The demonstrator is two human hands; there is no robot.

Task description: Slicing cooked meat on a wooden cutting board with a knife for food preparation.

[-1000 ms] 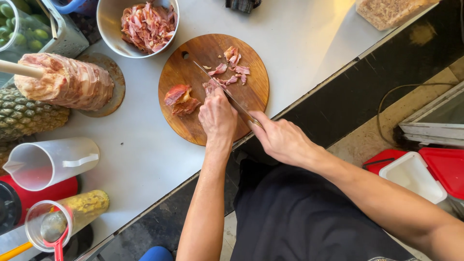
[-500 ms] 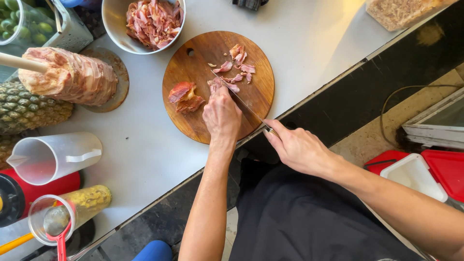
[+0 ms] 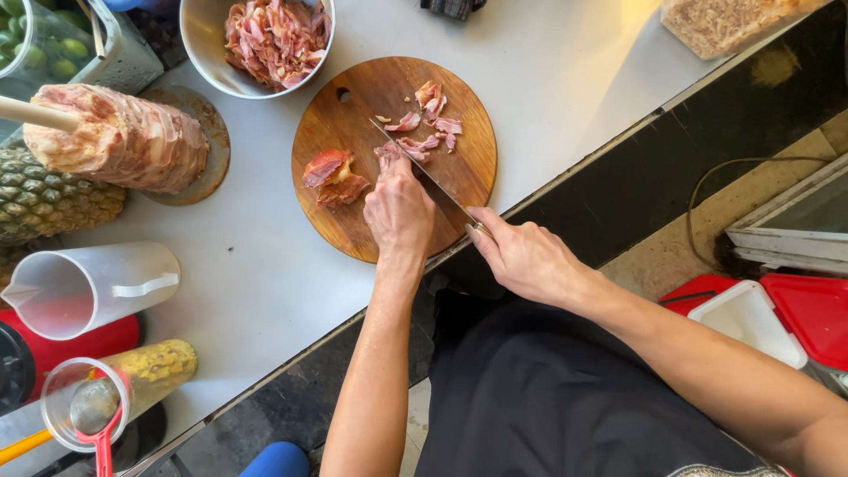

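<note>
A round wooden cutting board lies on the grey counter. My left hand presses down on a piece of pink meat on the board. My right hand grips a knife, whose blade runs diagonally across the board beside my left fingers. Cut meat slices lie beyond the blade, and a larger reddish chunk sits to the left of my hand.
A metal bowl of sliced meat stands behind the board. At left are a meat-wrapped skewer, a pineapple, a white jug and a jar. Red bins sit on the floor at right.
The knife has been drawn back along the meat and my right hand has shifted slightly; the view has drifted so the board sits a little lower. My left hand stays on the meat.
</note>
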